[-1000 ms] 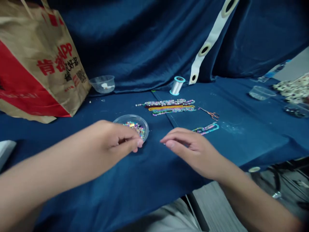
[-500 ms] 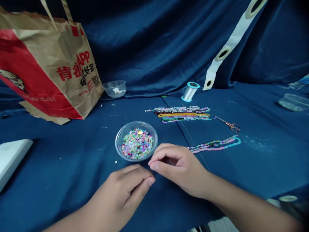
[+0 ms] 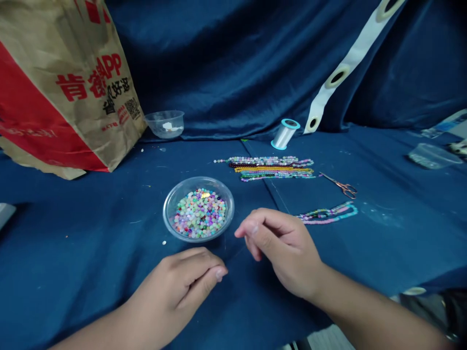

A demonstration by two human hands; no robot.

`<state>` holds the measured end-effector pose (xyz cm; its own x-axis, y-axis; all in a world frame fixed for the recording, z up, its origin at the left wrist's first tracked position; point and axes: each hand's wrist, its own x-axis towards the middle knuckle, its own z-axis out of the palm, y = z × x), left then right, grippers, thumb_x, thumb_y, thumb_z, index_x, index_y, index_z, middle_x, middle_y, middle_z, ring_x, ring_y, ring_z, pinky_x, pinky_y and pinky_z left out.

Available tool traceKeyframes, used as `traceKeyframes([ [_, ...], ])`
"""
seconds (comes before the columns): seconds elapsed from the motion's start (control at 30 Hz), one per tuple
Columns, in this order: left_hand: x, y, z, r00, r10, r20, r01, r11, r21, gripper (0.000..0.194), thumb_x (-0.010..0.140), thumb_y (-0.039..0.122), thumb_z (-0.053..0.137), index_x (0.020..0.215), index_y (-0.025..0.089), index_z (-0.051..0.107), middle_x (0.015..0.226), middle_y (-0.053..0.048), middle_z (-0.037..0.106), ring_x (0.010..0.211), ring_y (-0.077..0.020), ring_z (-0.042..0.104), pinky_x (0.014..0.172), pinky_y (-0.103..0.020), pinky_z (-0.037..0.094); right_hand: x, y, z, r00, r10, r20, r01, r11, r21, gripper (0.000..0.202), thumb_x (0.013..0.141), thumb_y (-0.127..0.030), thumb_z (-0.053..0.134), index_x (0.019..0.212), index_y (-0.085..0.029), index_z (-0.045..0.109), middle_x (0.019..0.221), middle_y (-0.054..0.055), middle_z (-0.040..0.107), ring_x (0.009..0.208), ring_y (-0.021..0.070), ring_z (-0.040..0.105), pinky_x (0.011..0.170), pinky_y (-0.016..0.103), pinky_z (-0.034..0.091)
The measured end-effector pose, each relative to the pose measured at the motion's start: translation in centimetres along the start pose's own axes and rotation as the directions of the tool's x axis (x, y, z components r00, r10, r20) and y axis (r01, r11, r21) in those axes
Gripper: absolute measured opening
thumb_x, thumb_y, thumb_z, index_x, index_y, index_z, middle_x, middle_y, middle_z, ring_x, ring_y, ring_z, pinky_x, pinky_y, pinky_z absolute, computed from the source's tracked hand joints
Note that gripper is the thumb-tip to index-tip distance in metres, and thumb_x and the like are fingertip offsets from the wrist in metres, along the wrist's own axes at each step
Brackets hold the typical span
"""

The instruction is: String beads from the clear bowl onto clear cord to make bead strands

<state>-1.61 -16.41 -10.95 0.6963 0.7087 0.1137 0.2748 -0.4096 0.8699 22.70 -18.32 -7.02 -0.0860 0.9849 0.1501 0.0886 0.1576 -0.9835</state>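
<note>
A clear round bowl [image 3: 166,214] holds many small multicoloured beads [image 3: 200,213]. Below it, my left hand [image 3: 188,287] is closed, thumb pressed to the fingers; what it pinches is too small to make out. My right hand [image 3: 282,248] is to the right of the bowl, fingers curled and thumb against the index finger, and I cannot make out anything between them. Just beyond that hand lie pink and turquoise bead strands [image 3: 330,214]. More bead strands [image 3: 273,167] lie in rows farther back.
Scissors [image 3: 343,186] lie right of the strands, and a thread spool [image 3: 285,134] stands behind them. A paper bag [image 3: 73,87] and a clear bowl [image 3: 166,125] are at the back left. Another clear container [image 3: 434,156] is at the far right.
My right hand has moved away from my left hand to the right, and the gap between them is wider. The view has shifted slightly.
</note>
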Motion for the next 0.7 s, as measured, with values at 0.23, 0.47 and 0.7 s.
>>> traceKeyframes([
  [0.23, 0.2, 0.0, -0.1, 0.994, -0.106, -0.022, 0.104, 0.991, -0.08, 0.041, 0.118, 0.04, 0.048, 0.098, 0.021, 0.078, 0.086, 0.0, 0.075, 0.058, -0.008, 0.063, 0.056, -0.019, 0.052, 0.5, 0.0, -0.4, 0.986, -0.032, 0.162, 0.053, 0.991, -0.122, 0.06, 0.111, -0.057, 0.065, 0.064, -0.02, 0.072, 0.058, -0.002, 0.058, 0.059, 0.0129, 0.056, 0.062, 0.029, 0.041],
  [0.47, 0.3, 0.0, -0.4, 0.998, -0.051, -0.044, 0.051, 0.999, -0.016, 0.042, 0.119, 0.036, 0.05, 0.084, 0.02, 0.069, 0.067, 0.004, 0.065, 0.063, -0.0093, 0.063, 0.063, -0.02, 0.048, 0.1, 0.1, 1.3, 0.968, 0.121, 0.221, -0.079, 0.978, -0.192, 0.027, 0.094, -0.041, 0.09, 0.079, -0.02, 0.084, 0.069, -0.002, 0.069, 0.065, 0.0114, 0.059, 0.062, 0.025, 0.044],
  [0.7, 0.2, 0.0, -0.2, 1.0, -0.014, -0.002, 0.014, 0.999, 0.04, 0.039, 0.119, 0.033, 0.049, 0.087, 0.02, 0.068, 0.073, 0.004, 0.065, 0.066, -0.009, 0.062, 0.063, -0.02, 0.046, 0.2, 0.6, 1.6, 0.958, 0.2, 0.204, -0.172, 0.974, -0.148, 0.016, 0.092, -0.031, 0.085, 0.103, -0.02, 0.09, 0.078, 0.0, 0.076, 0.069, 0.0131, 0.066, 0.062, 0.024, 0.051],
])
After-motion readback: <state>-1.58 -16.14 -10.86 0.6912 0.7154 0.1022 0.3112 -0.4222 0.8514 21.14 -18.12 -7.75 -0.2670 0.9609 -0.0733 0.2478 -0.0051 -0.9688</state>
